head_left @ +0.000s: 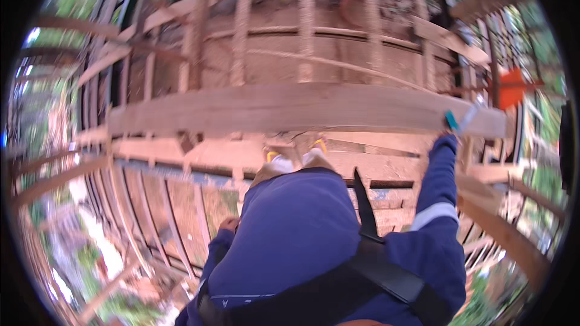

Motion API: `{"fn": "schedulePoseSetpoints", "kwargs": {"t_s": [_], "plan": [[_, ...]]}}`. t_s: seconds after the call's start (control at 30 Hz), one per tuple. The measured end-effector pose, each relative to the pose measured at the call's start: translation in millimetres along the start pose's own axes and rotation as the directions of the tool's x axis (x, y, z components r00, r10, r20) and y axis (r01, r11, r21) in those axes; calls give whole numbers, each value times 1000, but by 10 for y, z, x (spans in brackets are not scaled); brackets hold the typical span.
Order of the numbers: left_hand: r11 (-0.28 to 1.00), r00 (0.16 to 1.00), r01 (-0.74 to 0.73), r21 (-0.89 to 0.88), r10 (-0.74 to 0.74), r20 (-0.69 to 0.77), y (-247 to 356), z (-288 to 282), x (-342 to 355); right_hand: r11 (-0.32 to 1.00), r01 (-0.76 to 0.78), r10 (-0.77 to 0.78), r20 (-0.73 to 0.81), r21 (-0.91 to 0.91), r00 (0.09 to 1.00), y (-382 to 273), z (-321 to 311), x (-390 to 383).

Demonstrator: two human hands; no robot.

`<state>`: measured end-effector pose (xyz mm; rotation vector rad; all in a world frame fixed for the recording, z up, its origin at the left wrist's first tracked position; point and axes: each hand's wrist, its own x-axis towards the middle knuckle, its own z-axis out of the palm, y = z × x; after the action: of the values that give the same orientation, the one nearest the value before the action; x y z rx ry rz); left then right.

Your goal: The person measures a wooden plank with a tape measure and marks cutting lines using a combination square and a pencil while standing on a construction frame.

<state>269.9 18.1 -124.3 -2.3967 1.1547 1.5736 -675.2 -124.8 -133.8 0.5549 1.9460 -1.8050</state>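
A long, wide wooden beam (302, 108) crosses in front of me. My right arm reaches out to its right end. There my right hand (452, 135) is closed on a small tool with a teal part (451, 121). A pale, blurred strip (470, 115) slants away beside it over the beam's face; I cannot make out what kind of tool it is. My left hand (229, 223) hangs low beside my body, away from the beam. Most of its fingers are hidden or too small to read, and nothing shows in it.
My feet (296, 156) stand on boards just behind the beam. Spaced wooden bars (307, 24) run away beyond it, with gaps over the ground. An orange object (511, 87) is past the beam's right end. More slats (171, 217) with gaps lie at my left.
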Motion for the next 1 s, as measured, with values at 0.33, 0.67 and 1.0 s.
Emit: {"fn": "schedulePoseSetpoints", "kwargs": {"t_s": [0.33,0.67,1.0], "plan": [[954,984,128,-272,-156,-82,1127,-129,-433,987,159,-158,-35,29,987,-467,20,488],[885,870,-424,190,457,-186,2028,-1681,599,929,169,-193,39,330,980,517,-90,-1351],[250,382,-786,566,916,126,3505,-2993,1168,977,-206,207,448,-52,870,2748,1096,-6228]]}}
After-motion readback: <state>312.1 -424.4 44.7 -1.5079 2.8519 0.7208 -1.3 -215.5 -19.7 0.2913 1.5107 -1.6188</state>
